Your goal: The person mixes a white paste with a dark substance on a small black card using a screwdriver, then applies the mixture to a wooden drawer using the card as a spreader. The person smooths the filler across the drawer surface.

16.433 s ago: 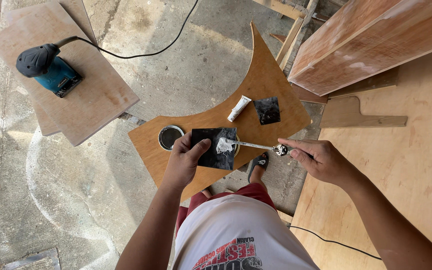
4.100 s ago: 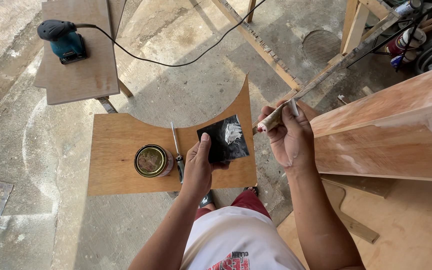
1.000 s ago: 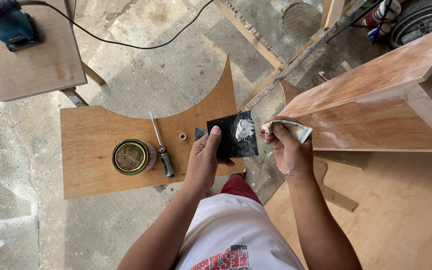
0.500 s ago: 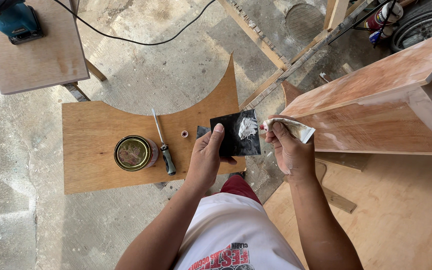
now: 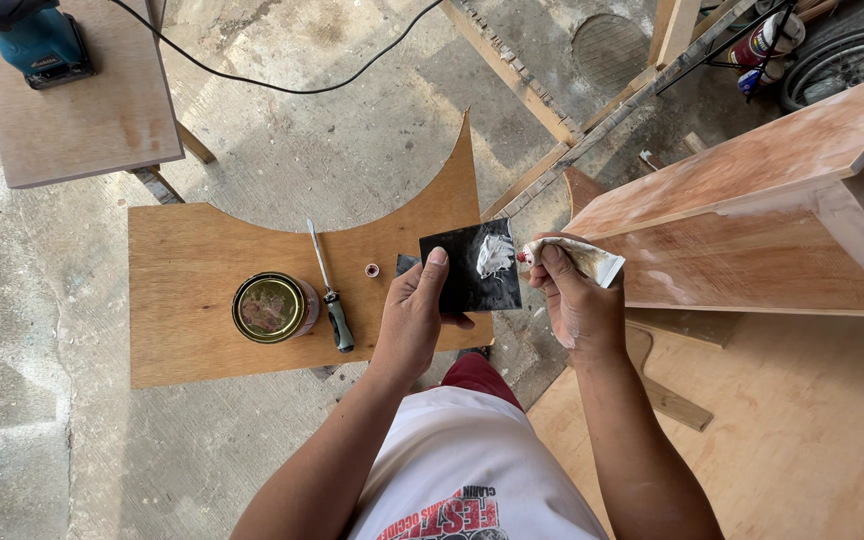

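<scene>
Your left hand (image 5: 414, 320) gripped a small black square sheet (image 5: 470, 267), thumb pressed on its top face and fingers curled beneath it, holding it over the right end of a curved plywood board (image 5: 252, 250). A blob of white paste (image 5: 495, 254) sat on the sheet's upper right part. Your right hand (image 5: 577, 305) had its fingers clamped around a crumpled white tube (image 5: 577, 258), its reddish nozzle just beside the paste. On the board to your left stood a round open tin (image 5: 272, 307) with a gold rim, a screwdriver (image 5: 331, 300) lying just right of it, and a small cap (image 5: 372, 270) near the sheet. A blue power sander (image 5: 37, 45) rested on another board at the upper left. A pale wooden cabinet (image 5: 752, 230) stood at your right.
</scene>
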